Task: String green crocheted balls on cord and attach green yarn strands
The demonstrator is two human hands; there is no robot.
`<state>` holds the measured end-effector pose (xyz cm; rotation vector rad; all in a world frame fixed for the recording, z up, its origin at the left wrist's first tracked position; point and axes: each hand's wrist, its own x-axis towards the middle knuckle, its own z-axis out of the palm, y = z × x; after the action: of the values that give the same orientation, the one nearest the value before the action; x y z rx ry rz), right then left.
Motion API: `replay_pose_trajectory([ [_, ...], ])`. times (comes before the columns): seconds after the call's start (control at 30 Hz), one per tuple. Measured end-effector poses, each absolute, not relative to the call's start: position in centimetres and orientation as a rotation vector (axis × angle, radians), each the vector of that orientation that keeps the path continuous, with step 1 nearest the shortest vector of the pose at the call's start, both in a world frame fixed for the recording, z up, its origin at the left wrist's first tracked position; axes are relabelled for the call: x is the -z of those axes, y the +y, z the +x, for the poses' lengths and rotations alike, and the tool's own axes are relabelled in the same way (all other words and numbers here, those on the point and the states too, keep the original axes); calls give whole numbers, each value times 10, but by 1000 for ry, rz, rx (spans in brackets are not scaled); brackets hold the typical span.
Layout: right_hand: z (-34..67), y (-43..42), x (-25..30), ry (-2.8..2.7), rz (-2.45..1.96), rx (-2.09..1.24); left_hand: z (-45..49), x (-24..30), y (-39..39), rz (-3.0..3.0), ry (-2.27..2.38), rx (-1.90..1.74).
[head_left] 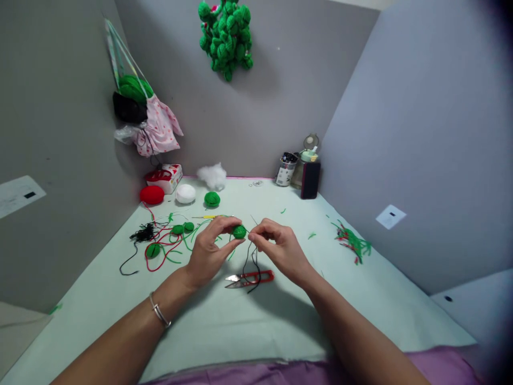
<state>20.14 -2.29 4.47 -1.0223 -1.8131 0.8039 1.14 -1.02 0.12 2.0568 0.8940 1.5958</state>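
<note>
My left hand (210, 248) pinches a small green crocheted ball (239, 231) between thumb and fingertips. Close to its right side, my right hand (278, 246) is closed around a thin needle (254, 220) that points up to the left. Black yarn (245, 262) hangs from the right fingertips in loose loops. Below the hands, red-handled thread snips (250, 278) lie on the table, with the yarn's end draped over them. Left of my left hand lie more small green crocheted balls (153, 251) among loose green and red yarn. A yellow-handled crochet hook (206, 217) rests behind that hand.
Red (152, 195), white (185, 194) and green yarn balls (212, 199) sit at the back left, by white stuffing (212, 176). A can (286, 170) and a phone (310, 181) stand at the back right. Yarn scraps (352, 241) lie right. Partition walls enclose the table.
</note>
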Motion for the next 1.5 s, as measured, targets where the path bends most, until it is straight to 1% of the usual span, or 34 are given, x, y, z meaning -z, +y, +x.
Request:
replay_pose_trajectory([
  [0.13, 197, -29, -45, -1906, -915, -726, 13, -2, -9, 1955, 931, -1594],
  [0.23, 194, -29, -41, -1943, -922, -693, 14, -4, -8, 1725, 927, -1539],
  [0.43, 194, -28, -39, -1905, -924, -666, 10, -8, -6, 1400, 788, -1295],
  [0.67, 200, -30, -38, -1759, -894, -708, 10, -16, -6, 1143, 678, -1250],
  [0.87, 199, -30, -37, -1698, -927, -712, 11, -18, -6, 1145, 675, -1290],
  [1.0, 198, -29, -36, -1761, -932, -504, 10, -15, -5, 1189, 688, -1315],
  [1.07, 198, -29, -35, -1778, -935, -452, 10, -14, -5, 1200, 688, -1318],
  [1.5, 195, -30, -34, -1833, -977, -485, 10, -8, -4, 1291, 688, -1380],
])
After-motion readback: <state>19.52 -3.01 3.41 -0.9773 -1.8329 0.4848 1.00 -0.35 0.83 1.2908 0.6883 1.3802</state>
